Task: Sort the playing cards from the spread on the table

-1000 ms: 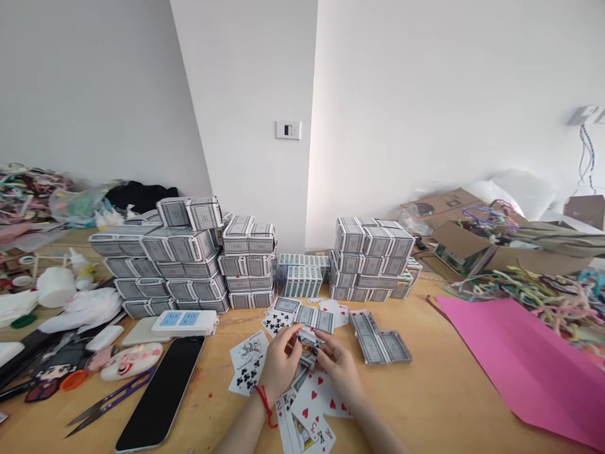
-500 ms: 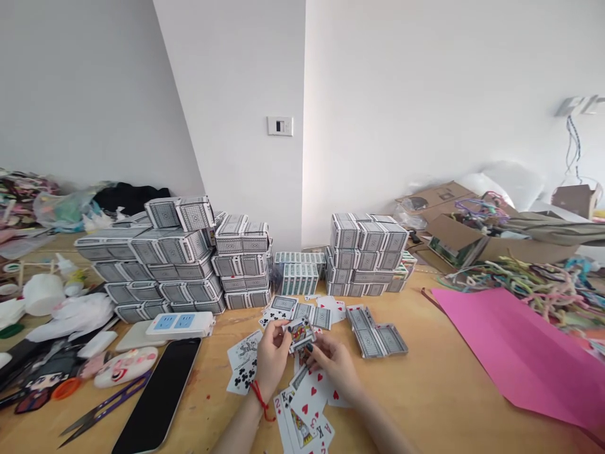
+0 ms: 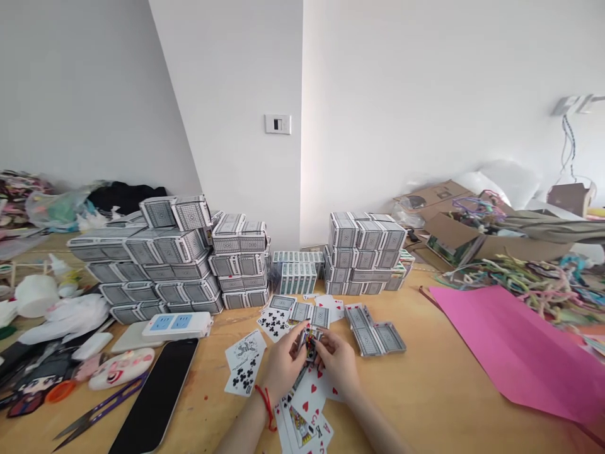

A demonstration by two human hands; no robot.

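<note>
Between my two hands is a playing card with a coloured picture face, partly covered by my fingers. My left hand grips its left side; a red string is round that wrist. My right hand pinches the right side. Beneath and in front of the hands lie loose face-up cards, among them a three of hearts and a king. A joker and a ten of clubs lie to the left. Beyond the hands are small folded-card pieces, backs up.
Stacks of folded-card blocks stand at the left, with another stack right of centre. An L-shaped card piece lies right of my hands. A phone, scissors, a power strip and pink paper are on the table.
The card has turned more upright between my hands, and both hands have closed in around it. My left hand has shifted right. The view has moved slightly.
</note>
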